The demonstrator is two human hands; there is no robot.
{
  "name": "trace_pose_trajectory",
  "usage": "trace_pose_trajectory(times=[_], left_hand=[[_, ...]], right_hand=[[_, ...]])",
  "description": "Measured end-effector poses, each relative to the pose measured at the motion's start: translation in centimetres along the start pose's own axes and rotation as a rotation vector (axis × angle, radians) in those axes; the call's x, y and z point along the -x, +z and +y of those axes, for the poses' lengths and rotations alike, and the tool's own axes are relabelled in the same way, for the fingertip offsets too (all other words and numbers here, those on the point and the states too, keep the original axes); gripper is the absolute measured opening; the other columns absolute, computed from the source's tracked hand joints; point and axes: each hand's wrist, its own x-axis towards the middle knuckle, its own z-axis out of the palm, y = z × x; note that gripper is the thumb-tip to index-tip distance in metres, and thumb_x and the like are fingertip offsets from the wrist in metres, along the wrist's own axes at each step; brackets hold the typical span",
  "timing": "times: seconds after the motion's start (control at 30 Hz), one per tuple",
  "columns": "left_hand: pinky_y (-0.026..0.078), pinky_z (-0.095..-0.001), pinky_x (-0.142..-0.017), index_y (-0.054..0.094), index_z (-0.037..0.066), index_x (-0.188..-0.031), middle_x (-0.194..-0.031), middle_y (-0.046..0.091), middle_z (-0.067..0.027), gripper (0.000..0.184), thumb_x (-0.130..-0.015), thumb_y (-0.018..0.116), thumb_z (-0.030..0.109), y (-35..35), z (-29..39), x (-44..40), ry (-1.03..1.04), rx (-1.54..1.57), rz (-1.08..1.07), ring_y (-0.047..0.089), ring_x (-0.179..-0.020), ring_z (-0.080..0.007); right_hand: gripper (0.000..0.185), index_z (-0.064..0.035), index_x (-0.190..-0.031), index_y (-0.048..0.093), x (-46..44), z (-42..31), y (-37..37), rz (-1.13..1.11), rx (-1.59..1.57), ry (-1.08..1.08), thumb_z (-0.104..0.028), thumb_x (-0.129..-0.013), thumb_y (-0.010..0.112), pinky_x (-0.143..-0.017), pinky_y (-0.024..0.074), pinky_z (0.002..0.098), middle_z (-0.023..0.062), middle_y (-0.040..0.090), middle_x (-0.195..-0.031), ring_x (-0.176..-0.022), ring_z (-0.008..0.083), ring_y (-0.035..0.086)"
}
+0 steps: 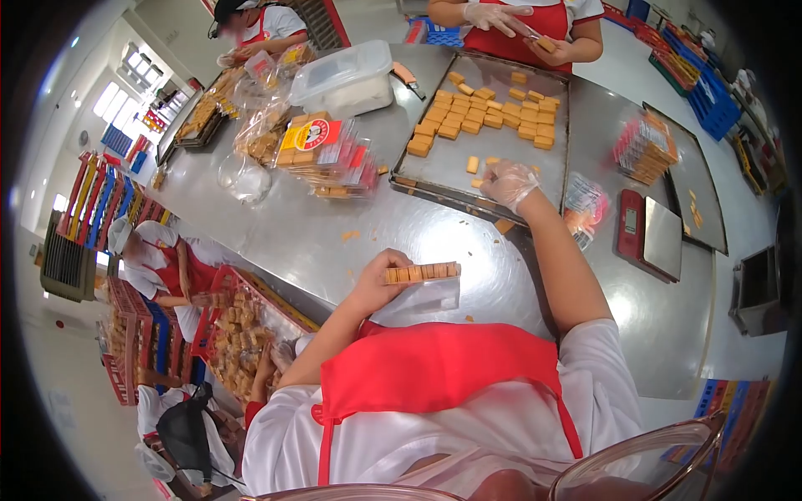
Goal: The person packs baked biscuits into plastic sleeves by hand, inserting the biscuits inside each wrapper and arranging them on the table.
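Observation:
My left hand (pixel 380 282) is closed round one end of a clear pack (pixel 423 274) with a row of small brown biscuits along its top edge. It is held above the steel table, near my red apron. My gloved right hand (pixel 508 185) is over the near part of a metal tray (pixel 476 171), its fingers curled down beside a few loose biscuits. Whether a biscuit is between those fingers is too small to tell. Rows of rectangular biscuits (pixel 484 113) cover the tray's middle. A labelled empty-looking bag (pixel 585 204) lies right of my right wrist.
Stacked filled packs (pixel 326 159) and a lidded plastic tub (pixel 342 79) stand left of the tray. On the right are more packs (pixel 646 149), a red scale (pixel 647 234) and another tray (pixel 697 179). A gloved co-worker (pixel 535 29) stands across the table; others are at left.

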Motion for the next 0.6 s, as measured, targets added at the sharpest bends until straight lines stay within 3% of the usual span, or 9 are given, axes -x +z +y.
trace_pose_trajectory(times=[0.07,0.17,0.27,0.47,0.6], left_hand=[[0.041,-0.0268,-0.076,0.048,0.005,-0.086,-0.088,0.052,-0.0055,0.027,-0.068,0.067,-0.002,-0.2,-0.3,0.2,0.013,-0.039,0.013,0.051,-0.083,-0.0143],[0.041,-0.0263,-0.074,0.047,0.006,-0.084,-0.087,0.052,-0.0050,0.027,-0.068,0.067,-0.003,-0.3,0.1,0.1,0.060,-0.020,0.028,0.051,-0.083,-0.0146],[0.041,-0.0265,-0.074,0.048,0.005,-0.084,-0.087,0.052,-0.0047,0.026,-0.067,0.066,-0.004,-0.6,0.9,0.1,0.062,0.003,0.037,0.051,-0.083,-0.0155],[0.041,-0.0278,-0.076,0.051,0.005,-0.084,-0.089,0.054,-0.0053,0.025,-0.064,0.061,-0.004,-1.5,2.5,-0.1,0.177,-0.086,0.007,0.051,-0.085,-0.0165],[0.041,-0.0280,-0.077,0.051,0.004,-0.087,-0.089,0.054,-0.0048,0.027,-0.063,0.060,-0.005,-2.2,2.7,-0.2,0.227,-0.102,-0.038,0.051,-0.086,-0.0162]], right_hand=[[0.024,-0.0131,-0.085,0.065,0.0,-0.4,-1.3,-0.131,0.041,0.027,-0.027,-0.070,0.052,-0.074,0.0446,0.0369,0.0111,0.060,-0.096,-0.086,0.0280,0.058],[0.023,-0.0137,-0.084,0.065,-0.6,0.2,-0.3,-0.062,0.151,-0.011,-0.026,-0.068,0.053,-0.075,0.0447,0.0359,0.0113,0.061,-0.093,-0.087,0.0279,0.058],[0.023,-0.0120,-0.084,0.064,-0.4,0.0,-0.9,-0.113,0.034,0.010,-0.026,-0.068,0.053,-0.075,0.0446,0.0369,0.0126,0.062,-0.091,-0.088,0.0282,0.058],[0.030,-0.0123,-0.094,0.060,0.0,-0.8,-1.8,-0.170,0.202,-0.063,-0.028,-0.071,0.052,-0.074,0.0444,0.0372,0.0112,0.062,-0.091,-0.086,0.0275,0.059],[0.030,-0.0127,-0.099,0.057,1.6,-1.6,-2.0,0.029,-0.060,-0.071,-0.030,-0.074,0.054,-0.067,0.0442,0.0332,0.0071,0.060,-0.081,-0.076,0.0213,0.059]])
